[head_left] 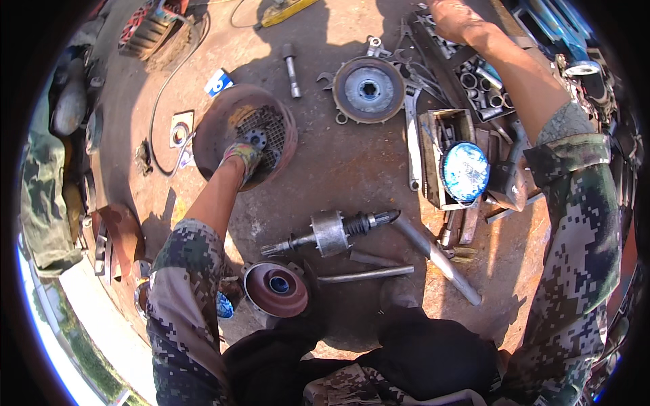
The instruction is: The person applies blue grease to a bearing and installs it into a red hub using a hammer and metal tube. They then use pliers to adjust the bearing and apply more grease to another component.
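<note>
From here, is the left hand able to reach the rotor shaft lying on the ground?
Probably yes. The left hand rests on the round fan cover, holding nothing visible; the rotor shaft lies on open ground nearby, with nothing between them.

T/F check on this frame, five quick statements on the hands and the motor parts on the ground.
1. The left hand rests on the round rusty fan cover with a mesh centre. True.
2. The right hand holds the grey rotor on its shaft. False: the rotor lies on the ground, apart from both hands; the right hand reaches to the tools at the top.
3. A round blue-and-white lid sits on the open metal box. True.
4. The grey disc-shaped end cover stands on edge. False: it lies flat.
5. Both forearms are covered by sleeves. False: the camouflage sleeves are pushed up.
</note>
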`<action>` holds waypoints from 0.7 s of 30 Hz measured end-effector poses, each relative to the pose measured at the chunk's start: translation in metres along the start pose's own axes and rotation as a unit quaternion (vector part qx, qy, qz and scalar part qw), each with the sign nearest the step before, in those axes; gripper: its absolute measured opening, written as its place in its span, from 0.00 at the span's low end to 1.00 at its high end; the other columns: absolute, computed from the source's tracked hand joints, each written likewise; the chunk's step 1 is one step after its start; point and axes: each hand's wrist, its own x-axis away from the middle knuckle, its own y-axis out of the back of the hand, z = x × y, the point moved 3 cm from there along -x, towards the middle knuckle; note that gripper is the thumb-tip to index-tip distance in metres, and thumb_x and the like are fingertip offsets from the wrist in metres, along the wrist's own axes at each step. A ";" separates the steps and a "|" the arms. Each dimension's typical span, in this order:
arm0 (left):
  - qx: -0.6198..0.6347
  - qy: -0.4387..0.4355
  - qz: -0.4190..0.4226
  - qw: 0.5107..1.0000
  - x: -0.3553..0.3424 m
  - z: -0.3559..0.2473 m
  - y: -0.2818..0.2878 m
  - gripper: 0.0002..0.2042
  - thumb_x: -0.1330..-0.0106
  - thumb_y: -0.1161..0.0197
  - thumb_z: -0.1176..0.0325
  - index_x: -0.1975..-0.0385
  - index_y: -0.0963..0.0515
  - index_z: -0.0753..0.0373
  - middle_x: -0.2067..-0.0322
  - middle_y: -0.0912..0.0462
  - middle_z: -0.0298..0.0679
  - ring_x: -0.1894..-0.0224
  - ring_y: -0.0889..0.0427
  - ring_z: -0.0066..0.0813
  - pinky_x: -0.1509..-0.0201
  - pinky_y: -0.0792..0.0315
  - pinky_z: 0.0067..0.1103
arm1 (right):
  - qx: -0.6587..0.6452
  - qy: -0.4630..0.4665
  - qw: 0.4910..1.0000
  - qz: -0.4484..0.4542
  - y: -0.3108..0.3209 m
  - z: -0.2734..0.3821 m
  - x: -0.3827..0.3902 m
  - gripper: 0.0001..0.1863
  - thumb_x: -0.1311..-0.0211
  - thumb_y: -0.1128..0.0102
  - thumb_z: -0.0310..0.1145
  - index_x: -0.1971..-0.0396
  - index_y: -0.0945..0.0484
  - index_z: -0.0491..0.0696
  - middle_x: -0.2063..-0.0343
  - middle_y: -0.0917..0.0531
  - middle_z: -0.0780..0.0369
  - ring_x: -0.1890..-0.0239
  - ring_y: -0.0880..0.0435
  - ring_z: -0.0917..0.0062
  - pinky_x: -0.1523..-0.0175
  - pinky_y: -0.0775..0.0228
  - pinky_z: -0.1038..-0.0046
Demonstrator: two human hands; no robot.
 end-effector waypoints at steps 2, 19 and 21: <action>0.156 0.035 -0.025 0.987 0.014 -0.003 0.020 0.20 0.32 0.33 0.60 0.46 0.10 0.65 0.48 0.09 0.54 0.43 0.10 0.50 0.39 0.20 0.34 | -0.028 -0.097 0.992 0.081 -0.018 -0.005 -0.012 0.22 0.30 0.47 0.26 0.39 0.25 0.35 0.43 0.14 0.37 0.35 0.15 0.47 0.36 0.20 0.45; -0.019 -0.153 -0.286 0.946 0.094 -0.013 0.060 0.12 0.26 0.41 0.70 0.49 0.13 0.61 0.51 0.09 0.53 0.45 0.10 0.53 0.40 0.18 0.42 | 0.002 -0.101 0.991 0.084 -0.058 -0.020 -0.032 0.30 0.35 0.40 0.22 0.31 0.29 0.37 0.37 0.17 0.39 0.33 0.18 0.41 0.27 0.26 0.51; -0.006 -0.139 -0.174 0.975 0.101 -0.027 0.056 0.12 0.27 0.39 0.69 0.48 0.14 0.61 0.51 0.09 0.53 0.45 0.10 0.54 0.41 0.17 0.43 | -0.013 -0.101 0.995 0.022 -0.042 -0.012 -0.022 0.35 0.34 0.33 0.27 0.28 0.32 0.36 0.35 0.19 0.37 0.32 0.20 0.41 0.25 0.27 0.52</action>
